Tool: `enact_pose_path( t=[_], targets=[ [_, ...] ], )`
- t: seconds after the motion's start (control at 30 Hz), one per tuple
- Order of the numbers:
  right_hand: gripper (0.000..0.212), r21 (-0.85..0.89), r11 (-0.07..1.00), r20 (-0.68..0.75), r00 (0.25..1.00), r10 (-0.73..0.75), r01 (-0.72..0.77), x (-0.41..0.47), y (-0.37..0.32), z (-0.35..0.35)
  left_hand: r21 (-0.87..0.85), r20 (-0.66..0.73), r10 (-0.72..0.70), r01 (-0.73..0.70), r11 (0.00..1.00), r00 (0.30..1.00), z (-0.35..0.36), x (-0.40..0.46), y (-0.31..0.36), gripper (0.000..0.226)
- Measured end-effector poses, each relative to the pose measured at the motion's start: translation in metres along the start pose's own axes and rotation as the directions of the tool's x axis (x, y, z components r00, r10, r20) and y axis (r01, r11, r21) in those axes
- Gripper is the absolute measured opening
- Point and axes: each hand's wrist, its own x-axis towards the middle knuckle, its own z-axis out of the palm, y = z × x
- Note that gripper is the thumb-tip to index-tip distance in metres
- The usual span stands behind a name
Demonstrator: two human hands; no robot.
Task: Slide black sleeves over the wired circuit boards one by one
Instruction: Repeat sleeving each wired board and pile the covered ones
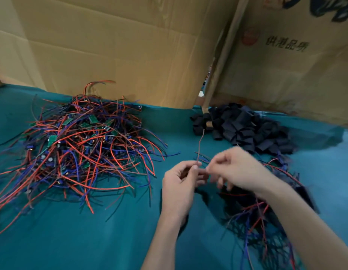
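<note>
The left hand [181, 180] pinches a thin wire [200, 147] in a narrow grip, the blurred right hand [235, 168] curls close beside, seemingly mid-threading; loose sleeves [247, 127] wait behind, unsleeved boards [77, 145] left on the bench [110, 240].

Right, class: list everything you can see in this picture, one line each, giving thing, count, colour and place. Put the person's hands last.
pile of wired circuit boards: one heap, too many to count, green boards with red, blue and black wires, left on the table.
pile of black sleeves: one heap, black, far right by the cardboard.
sleeved bundle: one heap, black with red and blue wires, near right, under the right forearm.
held wire: one, reddish, rising from the left hand.
table cloth: one, teal.
cardboard panels: two, brown, upright behind the table.
left hand: pinching the wire.
right hand: blurred, fingers meeting the left hand's; grip unclear.
</note>
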Motion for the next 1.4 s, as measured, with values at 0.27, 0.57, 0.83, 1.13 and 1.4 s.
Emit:
enact_pose_path(
  t=[0.27, 0.57, 0.83, 1.13, 1.4],
  targets=[
    [0.032, -0.475, 0.839, -0.399, 0.915, 0.065, -0.266, 0.116, 0.018, -0.027, 0.025, -0.038, 0.028, -0.027, 0.999, 0.999, 0.002, 0.0, -0.003, 0.021],
    [0.021, -0.4, 0.878, -0.517, 0.856, 0.02, -0.262, 0.129, 0.012, -0.018, 0.062, -0.028, 0.045, -0.044, 0.997, 0.999, 0.002, 0.002, -0.005, 0.027],
    [0.012, 0.682, 0.707, -0.348, 0.933, 0.091, 0.185, 0.083, -0.028, -0.038, 0.101, 0.01, 0.054, -0.054, 0.993, 0.999, 0.002, 0.002, -0.009, 0.027],
    [0.022, 0.552, 0.807, -0.338, 0.941, -0.012, 0.209, 0.056, -0.027, -0.023, 0.129, -0.001, 0.088, -0.087, 0.988, 0.996, -0.001, 0.004, -0.011, 0.024],
    [0.034, 0.425, 0.886, -0.306, 0.951, -0.055, 0.188, 0.02, 0.003, 0.02, 0.146, -0.026, 0.12, -0.115, 0.983, 0.992, -0.003, 0.004, -0.011, 0.015]
  ],
)
